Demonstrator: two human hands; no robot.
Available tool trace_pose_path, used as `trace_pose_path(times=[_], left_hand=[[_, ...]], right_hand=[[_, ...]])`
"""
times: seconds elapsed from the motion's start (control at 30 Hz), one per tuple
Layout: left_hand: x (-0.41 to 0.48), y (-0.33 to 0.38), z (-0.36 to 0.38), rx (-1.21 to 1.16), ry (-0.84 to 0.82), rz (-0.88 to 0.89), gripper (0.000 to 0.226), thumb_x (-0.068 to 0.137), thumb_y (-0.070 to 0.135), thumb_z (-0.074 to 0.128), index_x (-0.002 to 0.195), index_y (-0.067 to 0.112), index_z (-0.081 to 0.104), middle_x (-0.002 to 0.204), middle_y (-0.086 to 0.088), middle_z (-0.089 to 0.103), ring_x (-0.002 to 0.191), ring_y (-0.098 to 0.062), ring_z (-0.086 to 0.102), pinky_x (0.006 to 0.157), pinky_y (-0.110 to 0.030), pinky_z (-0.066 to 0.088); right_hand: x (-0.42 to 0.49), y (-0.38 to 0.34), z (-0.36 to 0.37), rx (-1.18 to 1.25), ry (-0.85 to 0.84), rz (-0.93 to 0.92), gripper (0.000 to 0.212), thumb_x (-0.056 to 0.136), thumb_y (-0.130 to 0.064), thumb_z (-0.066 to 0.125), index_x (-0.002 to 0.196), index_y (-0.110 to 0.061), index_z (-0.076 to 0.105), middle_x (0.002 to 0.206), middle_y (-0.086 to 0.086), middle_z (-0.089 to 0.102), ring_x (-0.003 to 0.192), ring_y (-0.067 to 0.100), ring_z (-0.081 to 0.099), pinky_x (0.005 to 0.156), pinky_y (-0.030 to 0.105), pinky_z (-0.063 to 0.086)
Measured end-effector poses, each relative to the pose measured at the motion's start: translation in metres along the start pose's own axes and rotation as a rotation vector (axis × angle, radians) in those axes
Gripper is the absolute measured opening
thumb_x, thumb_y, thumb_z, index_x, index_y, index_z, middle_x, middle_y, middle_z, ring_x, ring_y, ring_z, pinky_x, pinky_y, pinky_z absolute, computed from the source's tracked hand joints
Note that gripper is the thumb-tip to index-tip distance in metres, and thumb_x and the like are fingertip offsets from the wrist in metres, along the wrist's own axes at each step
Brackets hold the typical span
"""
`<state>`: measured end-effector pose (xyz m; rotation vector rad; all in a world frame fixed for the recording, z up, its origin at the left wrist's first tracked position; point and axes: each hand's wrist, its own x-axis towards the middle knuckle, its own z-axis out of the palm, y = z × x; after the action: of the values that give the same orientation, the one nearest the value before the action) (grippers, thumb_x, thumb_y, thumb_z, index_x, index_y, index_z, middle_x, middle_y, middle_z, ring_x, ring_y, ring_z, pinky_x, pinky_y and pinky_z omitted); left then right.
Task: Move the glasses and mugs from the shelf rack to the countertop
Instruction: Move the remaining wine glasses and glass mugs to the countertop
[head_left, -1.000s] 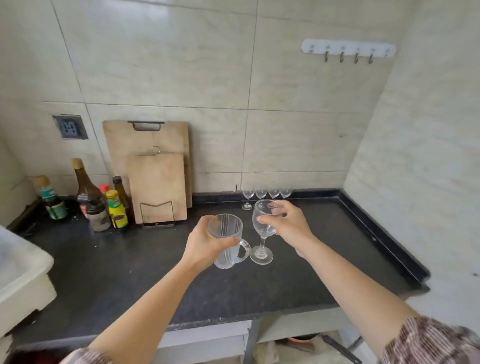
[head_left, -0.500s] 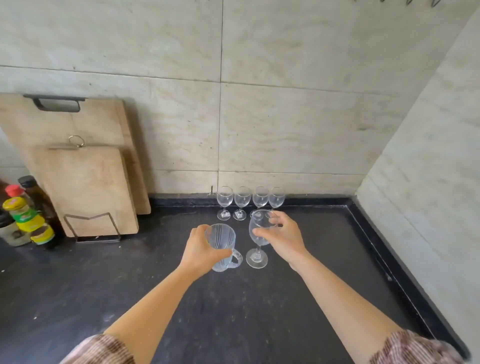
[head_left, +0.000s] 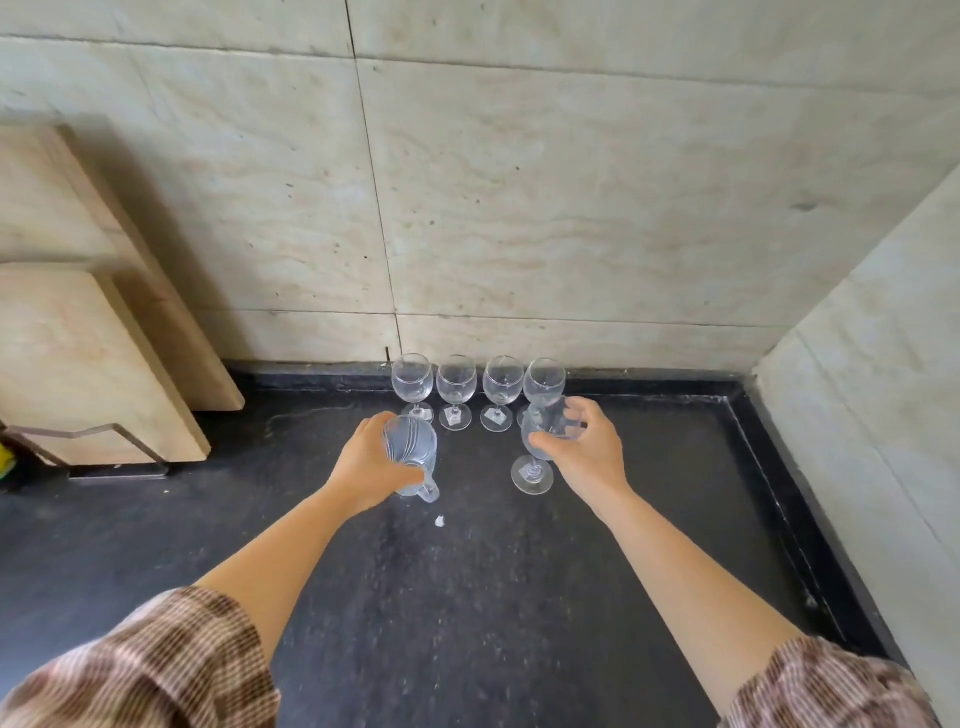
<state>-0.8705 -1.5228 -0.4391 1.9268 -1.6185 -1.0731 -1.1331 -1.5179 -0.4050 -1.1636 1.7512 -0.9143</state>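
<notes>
- The left hand (head_left: 366, 465), at the centre of the frame, grips a clear glass mug (head_left: 410, 447). Its fingers are curled round the mug's left side and its thumb lies across the near side.
- The mug sits low over the dark countertop (head_left: 467, 597), with its handle pointing toward the bottom of the frame. Whether its base touches the surface cannot be told.
- The right hand (head_left: 587, 457), just right of centre, holds a held wine glass (head_left: 532, 475) by the bowl. The thumb is on the near left side of the bowl and the curled fingers are spread round the far side.
- That glass stands upright with its foot at or just above the countertop. Contact is unclear.
- A row of four wine glasses (head_left: 456, 384) stands upright on the countertop against the tiled wall (head_left: 571, 208), just behind both hands. The rightmost one is partly hidden by the held glass.
- Two wooden cutting boards (head_left: 78, 353) lean on the wall at the left edge, behind a wire stand (head_left: 104, 431).
- A small white speck (head_left: 440, 521) lies below the mug.
- Checked sleeves (head_left: 156, 665) fill the lower corners.
</notes>
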Motion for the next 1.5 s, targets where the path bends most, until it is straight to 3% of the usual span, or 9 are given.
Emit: trace_pose_path(times=[0.13,0.33,0.5,0.7,0.9,1.03,1.23,1.4,1.5], left_hand=[[0.013,-0.006,0.000,-0.011,-0.053,-0.022,0.078,0.053,0.025,0.075,0.126,0.026,0.044,0.120,0.007,0.048,0.102,-0.015,0.050,0.077,-0.027,0.040],[0.020,-0.004,0.000,-0.135,-0.124,-0.038,0.082,0.051,0.014,0.064,0.128,0.033,0.042,0.128,0.003,0.049,0.113,-0.020,0.051,0.082,-0.038,0.053],[0.010,-0.006,0.017,-0.211,-0.015,-0.149,0.099,0.062,0.029,0.063,0.149,0.027,0.015,0.150,-0.008,0.024,0.138,-0.030,0.023,0.108,-0.053,0.030],[0.001,-0.006,0.039,-0.028,0.170,-0.107,0.097,0.072,0.031,0.076,0.147,0.026,0.015,0.145,-0.010,0.027,0.130,-0.031,0.031,0.098,-0.047,0.039],[0.009,-0.012,0.027,0.026,0.123,-0.082,0.096,0.072,0.022,0.077,0.147,0.026,0.018,0.148,-0.008,0.028,0.128,-0.029,0.041,0.091,-0.042,0.049],[0.012,-0.012,0.021,0.032,0.083,-0.078,0.096,0.072,0.017,0.077,0.148,0.027,0.018,0.148,-0.008,0.028,0.123,-0.030,0.046,0.073,-0.033,0.051],[0.013,-0.010,0.015,0.054,0.042,-0.064,0.098,0.072,0.014,0.077,0.148,0.026,0.017,0.151,-0.006,0.027,0.128,-0.028,0.044,0.092,-0.036,0.045],[0.013,-0.006,0.012,0.034,0.006,-0.070,0.099,0.069,0.010,0.072,0.148,0.026,0.016,0.149,-0.005,0.029,0.124,-0.027,0.045,0.073,-0.026,0.045],[0.012,-0.006,0.012,0.022,0.019,-0.116,0.103,0.068,0.009,0.073,0.149,0.021,0.010,0.152,-0.007,0.029,0.128,-0.030,0.043,0.081,-0.030,0.046]], right_hand=[[0.016,0.011,-0.012,0.000,0.067,0.011,0.049,0.071,-0.021,0.076,0.107,-0.035,0.047,0.098,-0.019,0.051,0.084,-0.001,0.056,0.064,0.018,0.042],[0.040,0.017,-0.024,-0.009,0.136,0.015,0.050,0.071,-0.022,0.076,0.109,-0.034,0.047,0.095,-0.022,0.048,0.082,-0.003,0.053,0.060,0.017,0.039],[0.065,0.017,-0.026,-0.004,0.186,0.029,0.060,0.072,-0.022,0.074,0.127,-0.022,0.050,0.110,-0.011,0.051,0.095,0.012,0.053,0.073,0.025,0.038],[0.092,0.017,-0.024,-0.023,0.199,0.034,0.068,0.074,-0.024,0.076,0.135,-0.016,0.046,0.131,0.000,0.052,0.103,0.012,0.047,0.082,0.029,0.040],[0.104,0.016,-0.024,-0.045,0.193,0.038,0.070,0.073,-0.022,0.077,0.135,-0.015,0.047,0.132,0.005,0.053,0.104,0.016,0.051,0.084,0.032,0.044],[0.108,0.019,-0.026,-0.070,0.187,0.048,0.070,0.072,-0.024,0.077,0.135,-0.015,0.047,0.132,0.005,0.053,0.105,0.017,0.052,0.084,0.033,0.044],[0.112,0.020,-0.029,-0.130,0.116,0.054,0.075,0.074,-0.025,0.075,0.141,-0.018,0.041,0.140,0.005,0.049,0.122,0.024,0.051,0.094,0.038,0.045],[0.112,0.023,-0.031,-0.120,0.088,0.085,0.073,0.074,-0.026,0.077,0.137,-0.015,0.043,0.132,0.006,0.055,0.107,0.022,0.055,0.086,0.034,0.044],[0.106,0.029,-0.034,-0.124,0.074,0.137,0.081,0.074,-0.028,0.080,0.140,-0.007,0.038,0.133,0.012,0.055,0.114,0.027,0.055,0.087,0.036,0.045]])
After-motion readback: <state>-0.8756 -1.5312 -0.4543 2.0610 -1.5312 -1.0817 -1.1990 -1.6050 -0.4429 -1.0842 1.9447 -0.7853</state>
